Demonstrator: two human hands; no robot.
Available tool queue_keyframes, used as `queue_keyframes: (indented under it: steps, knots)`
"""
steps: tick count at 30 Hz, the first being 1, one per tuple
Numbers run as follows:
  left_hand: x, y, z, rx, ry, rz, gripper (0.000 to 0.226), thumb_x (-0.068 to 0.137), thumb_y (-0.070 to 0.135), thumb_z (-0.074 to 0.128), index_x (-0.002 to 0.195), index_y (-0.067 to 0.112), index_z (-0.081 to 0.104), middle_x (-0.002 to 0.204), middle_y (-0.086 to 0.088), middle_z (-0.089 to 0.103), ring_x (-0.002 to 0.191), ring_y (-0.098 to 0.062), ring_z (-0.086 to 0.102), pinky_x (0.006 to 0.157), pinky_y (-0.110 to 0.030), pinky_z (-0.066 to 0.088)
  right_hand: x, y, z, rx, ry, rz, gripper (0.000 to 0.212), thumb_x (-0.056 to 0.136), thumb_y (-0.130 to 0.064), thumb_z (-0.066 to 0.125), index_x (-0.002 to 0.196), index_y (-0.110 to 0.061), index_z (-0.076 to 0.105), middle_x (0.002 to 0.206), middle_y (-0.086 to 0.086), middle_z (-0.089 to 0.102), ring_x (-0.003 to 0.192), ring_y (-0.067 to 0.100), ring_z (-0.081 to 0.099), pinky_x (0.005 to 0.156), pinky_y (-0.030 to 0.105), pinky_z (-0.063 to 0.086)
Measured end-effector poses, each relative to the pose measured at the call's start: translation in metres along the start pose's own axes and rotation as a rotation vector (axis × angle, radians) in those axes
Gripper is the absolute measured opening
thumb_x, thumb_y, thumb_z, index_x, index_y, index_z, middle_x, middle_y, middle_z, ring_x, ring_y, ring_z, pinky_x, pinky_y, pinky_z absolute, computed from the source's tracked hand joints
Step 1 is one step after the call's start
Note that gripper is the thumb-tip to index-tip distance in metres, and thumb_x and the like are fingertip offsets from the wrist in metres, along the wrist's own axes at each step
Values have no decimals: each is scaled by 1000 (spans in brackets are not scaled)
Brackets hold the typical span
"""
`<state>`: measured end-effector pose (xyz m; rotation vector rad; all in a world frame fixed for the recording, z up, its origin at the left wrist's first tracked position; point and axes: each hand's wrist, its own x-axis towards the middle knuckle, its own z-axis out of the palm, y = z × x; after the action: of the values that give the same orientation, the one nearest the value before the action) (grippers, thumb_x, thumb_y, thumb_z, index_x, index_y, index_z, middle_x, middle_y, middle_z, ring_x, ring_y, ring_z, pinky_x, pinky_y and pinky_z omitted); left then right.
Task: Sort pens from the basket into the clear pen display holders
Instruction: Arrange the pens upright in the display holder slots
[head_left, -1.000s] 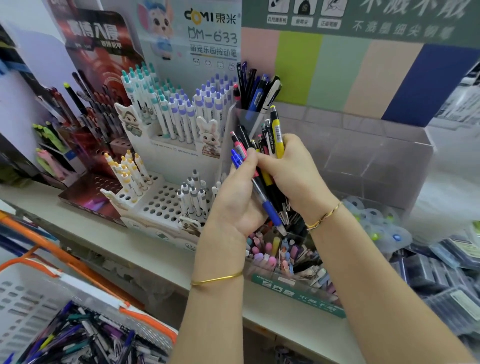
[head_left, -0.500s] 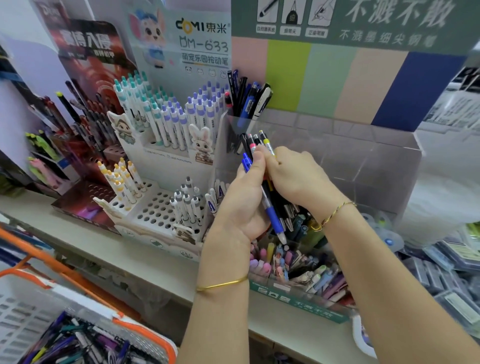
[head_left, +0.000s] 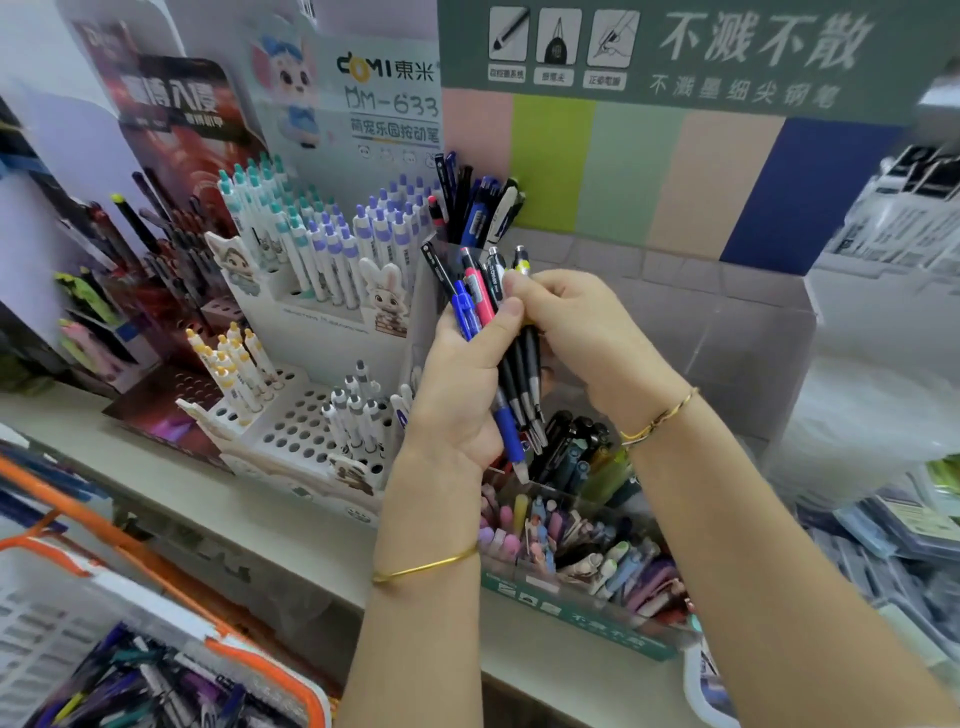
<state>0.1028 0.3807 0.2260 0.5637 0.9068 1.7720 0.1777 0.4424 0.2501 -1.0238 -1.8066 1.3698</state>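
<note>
Orange-rimmed basket (head_left: 270, 675) sits nearest, below and left of the fingers, with loose pens (head_left: 156, 691) inside. The left hand (head_left: 457, 395) curls round a bundle of pens (head_left: 522, 379), and the right hand (head_left: 576, 322) pinches its top ends. They look light, stiff and slick, best gripped mid-barrel. Just beyond the fingers stands the clear holder (head_left: 727, 338) on a pale, crowded shelf (head_left: 291, 540).

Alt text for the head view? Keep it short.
A left hand grips a bundle of pens while the right hand pinches its top end, before a clear display holder on a shelf. A basket of loose pens sits lower left.
</note>
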Motion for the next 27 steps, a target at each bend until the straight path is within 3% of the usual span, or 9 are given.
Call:
queue_keyframes:
  steps: [4,8,10,15,17,19,22,24,27]
  knots:
    - [1,8,-4,26,12,45,29,98,9,48,126,-1,52,86,-9,66,71,-18,67,55,-28,53,7,-10,1,161,-54,-3,29,96,-21,57,72,-6,50,54,4,31,34,7,31,33,14,27]
    - [12,19,-14,91,140,45,11,95,6,53,104,1,58,75,-9,61,58,-15,61,45,-23,48,27,-21,9,184,120,-128,20,95,-16,58,78,-7,53,57,3,32,54,21,35,51,29,34]
    - [20,27,-22,96,205,41,12,93,5,56,104,-1,55,72,-8,58,54,-11,56,43,-21,45,38,-33,6,192,258,-217,9,94,-10,57,86,-7,53,66,9,47,54,18,42,50,25,38]
    - [38,45,-37,82,240,58,22,92,4,58,112,-3,53,67,-4,58,50,-6,57,43,-20,45,66,-53,5,-103,540,-443,27,87,-4,57,108,-11,41,92,7,57,83,31,63,72,46,54]
    - [42,47,-38,93,213,42,19,92,5,59,109,-4,55,67,-3,60,52,-6,58,44,-20,46,73,-52,9,-208,553,-487,34,87,1,56,117,-6,39,89,-6,49,79,22,62,73,36,55]
    - [45,47,-39,104,194,30,17,92,6,59,106,-3,56,68,-2,63,54,-6,60,45,-19,46,78,-48,14,-318,570,-514,39,87,5,55,121,-3,38,85,-14,40,71,5,51,68,12,46]
    - [47,47,-38,116,161,18,13,93,7,57,104,-1,57,75,-3,65,57,-7,61,45,-19,47,85,-43,18,-465,538,-503,28,92,-1,53,118,-4,47,83,-9,47,75,12,48,68,16,38]
    - [47,46,-38,130,141,14,11,93,7,57,104,3,57,80,-3,65,59,-7,63,46,-20,47,91,-44,18,-600,519,-470,21,96,-7,47,114,-7,59,100,3,57,90,17,52,75,16,34]
    - [47,45,-38,125,111,13,12,93,7,58,105,5,56,85,-4,66,62,-9,64,47,-21,48,94,-43,17,-688,520,-475,29,92,-3,49,116,-11,64,112,7,62,102,22,57,88,28,43]
